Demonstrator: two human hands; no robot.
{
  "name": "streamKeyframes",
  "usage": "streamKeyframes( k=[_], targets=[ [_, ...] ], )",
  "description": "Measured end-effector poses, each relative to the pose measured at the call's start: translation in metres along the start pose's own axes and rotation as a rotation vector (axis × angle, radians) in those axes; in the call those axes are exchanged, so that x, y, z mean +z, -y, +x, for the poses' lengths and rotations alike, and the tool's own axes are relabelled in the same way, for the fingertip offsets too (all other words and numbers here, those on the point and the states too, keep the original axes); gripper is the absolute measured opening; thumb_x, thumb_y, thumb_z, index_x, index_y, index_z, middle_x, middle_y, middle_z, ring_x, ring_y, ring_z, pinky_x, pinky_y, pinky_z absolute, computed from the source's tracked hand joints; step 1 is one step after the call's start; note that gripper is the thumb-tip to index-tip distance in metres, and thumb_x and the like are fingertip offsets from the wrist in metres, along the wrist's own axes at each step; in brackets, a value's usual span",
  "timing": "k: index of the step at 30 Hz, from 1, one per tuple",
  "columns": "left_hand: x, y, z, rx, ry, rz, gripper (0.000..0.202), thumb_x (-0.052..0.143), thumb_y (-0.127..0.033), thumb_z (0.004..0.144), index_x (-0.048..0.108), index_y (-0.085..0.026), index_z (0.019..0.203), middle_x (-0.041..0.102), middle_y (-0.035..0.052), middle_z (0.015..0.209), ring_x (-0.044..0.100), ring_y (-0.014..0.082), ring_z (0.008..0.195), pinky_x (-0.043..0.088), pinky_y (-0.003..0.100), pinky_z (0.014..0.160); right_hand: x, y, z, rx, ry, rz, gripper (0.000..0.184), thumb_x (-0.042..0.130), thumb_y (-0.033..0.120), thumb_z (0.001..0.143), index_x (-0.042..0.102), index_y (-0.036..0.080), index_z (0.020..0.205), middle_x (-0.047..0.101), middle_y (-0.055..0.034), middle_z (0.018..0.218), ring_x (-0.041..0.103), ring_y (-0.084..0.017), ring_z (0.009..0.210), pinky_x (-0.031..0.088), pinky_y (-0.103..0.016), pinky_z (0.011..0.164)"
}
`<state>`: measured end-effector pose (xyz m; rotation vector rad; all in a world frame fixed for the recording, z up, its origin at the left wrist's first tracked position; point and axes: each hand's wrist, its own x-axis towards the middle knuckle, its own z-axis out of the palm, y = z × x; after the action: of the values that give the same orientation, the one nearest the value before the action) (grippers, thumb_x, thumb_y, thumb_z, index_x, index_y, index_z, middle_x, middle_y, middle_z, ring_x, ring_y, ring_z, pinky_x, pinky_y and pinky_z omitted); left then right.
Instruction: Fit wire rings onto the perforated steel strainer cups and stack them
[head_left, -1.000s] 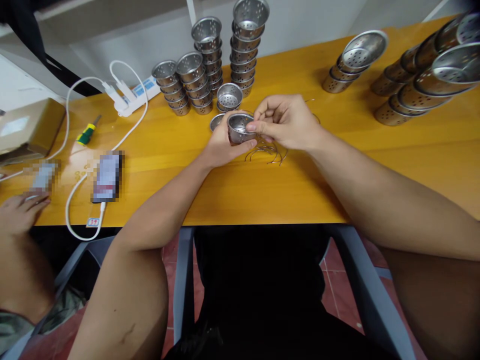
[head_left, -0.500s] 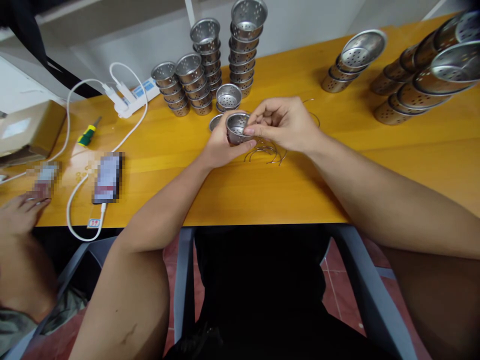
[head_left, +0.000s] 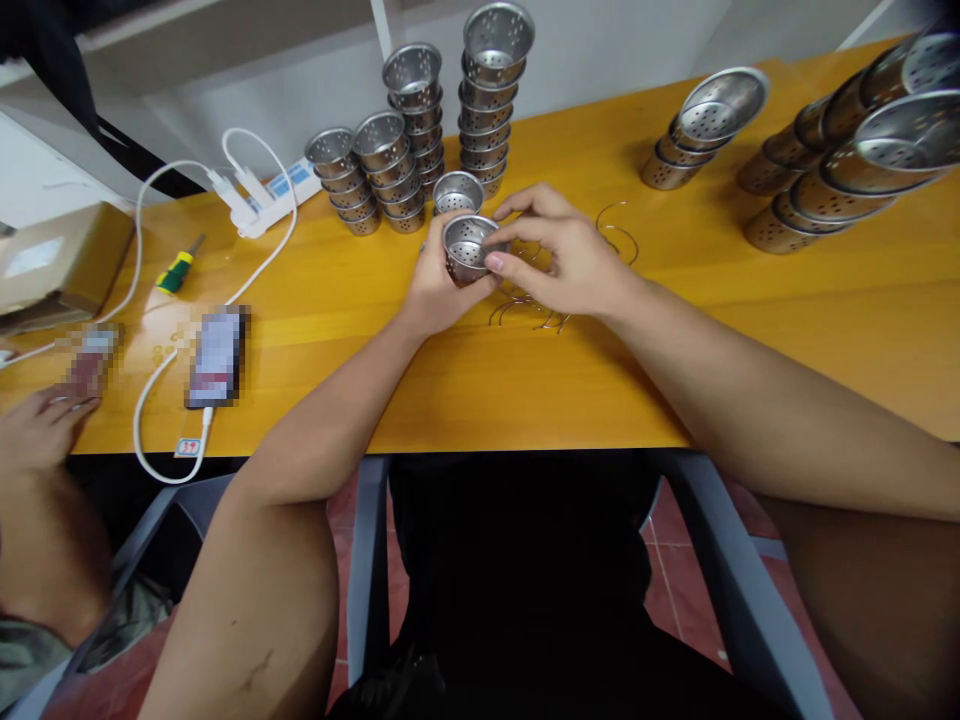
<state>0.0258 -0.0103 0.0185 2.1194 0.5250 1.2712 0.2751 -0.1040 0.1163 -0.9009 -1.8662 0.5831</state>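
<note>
My left hand is wrapped round a perforated metal cup, whose open mouth faces up and towards me. Thumb and a finger of my right hand meet at the right side of the cup's rim, gripping it, while the index finger is raised apart. Whether a wire sits between those fingertips is too small to tell. Thin bent wires lie on the table beneath my right hand. Just behind the held cup stands another perforated cup, partly hidden by it.
Several stacks of perforated cups stand at the back, and more stacked cups lean at the right. To the left are a power strip, a screwdriver, a phone with its cable, a cardboard box and another person's hand.
The held cup has shifted slightly left and up in my left hand. My right hand's fingers have spread from a tight pinch, the index finger lifting away.
</note>
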Motion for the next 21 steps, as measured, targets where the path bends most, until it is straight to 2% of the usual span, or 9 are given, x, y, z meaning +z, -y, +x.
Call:
streamKeyframes(
  k=[2,5,7,9,12,15,17,19,21],
  targets=[
    [0.001,-0.001,0.000,-0.035,-0.001,0.004,0.112,0.086,-0.105,0.100,0.044,-0.035,0.178,0.075,0.0109,0.167,0.080,0.0322,0.150,0.070,0.061,0.131,0.002,-0.004,-0.001,-0.017,0.031,-0.006,0.058,0.100,0.097,0.102,0.099,0.040,0.116,0.085,-0.0158,0.147,0.075,-0.053,0.159,0.066,-0.080,0.135],
    [0.002,-0.002,0.004,-0.114,-0.015,-0.049,0.117,0.105,-0.101,0.085,0.050,-0.041,0.168,0.080,0.0062,0.160,0.080,0.0259,0.135,0.075,0.054,0.126,0.007,-0.011,-0.001,-0.031,0.070,-0.007,0.058,0.106,0.091,0.100,0.099,0.038,0.122,0.084,-0.0155,0.147,0.074,-0.054,0.159,0.062,-0.081,0.140],
    [0.003,-0.002,0.006,-0.166,-0.004,-0.067,0.117,0.111,-0.097,0.082,0.050,-0.042,0.164,0.082,0.0037,0.157,0.078,0.0236,0.132,0.076,0.051,0.127,0.010,-0.014,-0.002,-0.036,0.074,-0.007,0.060,0.108,0.090,0.098,0.099,0.037,0.124,0.084,-0.0162,0.148,0.073,-0.055,0.158,0.061,-0.081,0.140],
    [0.005,-0.003,0.006,-0.153,0.020,-0.056,0.118,0.107,-0.099,0.085,0.047,-0.041,0.168,0.080,0.0047,0.162,0.079,0.0265,0.140,0.074,0.054,0.134,0.014,-0.014,-0.004,-0.036,0.059,-0.005,0.061,0.108,0.089,0.096,0.096,0.036,0.125,0.083,-0.0162,0.150,0.072,-0.054,0.157,0.060,-0.080,0.139],
    [0.007,-0.003,0.002,-0.026,0.038,-0.011,0.124,0.088,-0.110,0.094,0.036,-0.039,0.182,0.068,0.0111,0.176,0.076,0.0349,0.162,0.069,0.062,0.143,0.012,-0.017,-0.003,-0.079,0.012,-0.031,0.056,0.106,0.085,0.101,0.092,0.037,0.125,0.082,-0.0146,0.153,0.072,-0.049,0.151,0.061,-0.072,0.139],
    [0.006,0.000,-0.002,0.002,0.055,0.052,0.120,0.079,-0.100,0.108,0.021,-0.041,0.195,0.051,0.0166,0.194,0.065,0.0374,0.180,0.067,0.062,0.141,-0.010,-0.029,0.004,-0.200,-0.140,-0.171,0.043,0.101,0.070,0.109,0.089,0.035,0.132,0.082,-0.0157,0.152,0.072,-0.041,0.143,0.063,-0.061,0.132],
    [0.002,0.001,-0.002,-0.026,0.044,0.092,0.112,0.081,-0.086,0.113,0.020,-0.045,0.197,0.047,0.0169,0.200,0.064,0.0365,0.181,0.067,0.059,0.141,-0.036,-0.039,0.012,-0.248,-0.309,-0.279,0.048,0.103,0.059,0.107,0.086,0.033,0.144,0.082,-0.0181,0.151,0.071,-0.042,0.143,0.061,-0.058,0.130],
    [-0.003,0.002,-0.002,-0.043,0.013,0.120,0.103,0.080,-0.078,0.117,0.024,-0.048,0.197,0.049,0.0150,0.200,0.066,0.0351,0.179,0.065,0.058,0.143,-0.062,-0.042,0.016,-0.206,-0.466,-0.307,0.063,0.107,0.050,0.102,0.080,0.031,0.156,0.080,-0.0203,0.159,0.069,-0.045,0.151,0.056,-0.059,0.135],
    [-0.006,0.002,-0.001,-0.045,-0.004,0.124,0.097,0.079,-0.076,0.118,0.028,-0.048,0.196,0.052,0.0139,0.198,0.069,0.0342,0.177,0.064,0.057,0.143,-0.076,-0.031,0.014,-0.018,-0.497,-0.271,0.060,0.109,0.048,0.105,0.080,0.035,0.156,0.077,-0.0184,0.162,0.059,-0.045,0.167,0.051,-0.056,0.141]
  ],
)
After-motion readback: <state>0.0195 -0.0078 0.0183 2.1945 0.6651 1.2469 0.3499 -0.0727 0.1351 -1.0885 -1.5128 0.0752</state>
